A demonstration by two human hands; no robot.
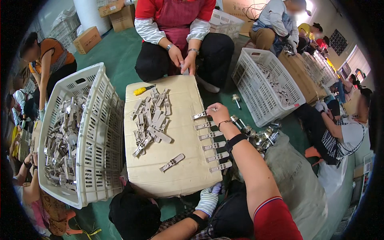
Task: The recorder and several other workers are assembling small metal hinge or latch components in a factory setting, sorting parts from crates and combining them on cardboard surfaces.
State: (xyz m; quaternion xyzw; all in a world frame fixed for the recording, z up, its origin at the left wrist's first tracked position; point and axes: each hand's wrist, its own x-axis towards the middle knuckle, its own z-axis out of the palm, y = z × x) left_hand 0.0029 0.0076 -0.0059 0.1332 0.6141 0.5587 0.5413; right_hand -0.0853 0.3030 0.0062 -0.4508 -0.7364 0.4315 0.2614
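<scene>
My right hand [217, 113], bare with a dark wristband, pinches a flat metal spring clip [199, 115] at the right edge of a cream board [180, 96]. Below it, several like clips [214, 146] form a row along that edge, their ends jutting out. My left hand [208, 201] wears a striped glove and is low beside the board's near right corner. Its fingers look closed together, but what they hold is hidden. A loose heap of clips [152, 120] covers the board's left half, and a single clip [172, 163] lies apart from it, nearer me.
A yellow-handled tool [140, 91] lies at the board's far edge. White crates of metal parts stand left [82, 196] and right [256, 112]. Metal fittings [262, 138] and a plastic sack [296, 176] are at right. Opposite, a person's hands [186, 62] hold something small.
</scene>
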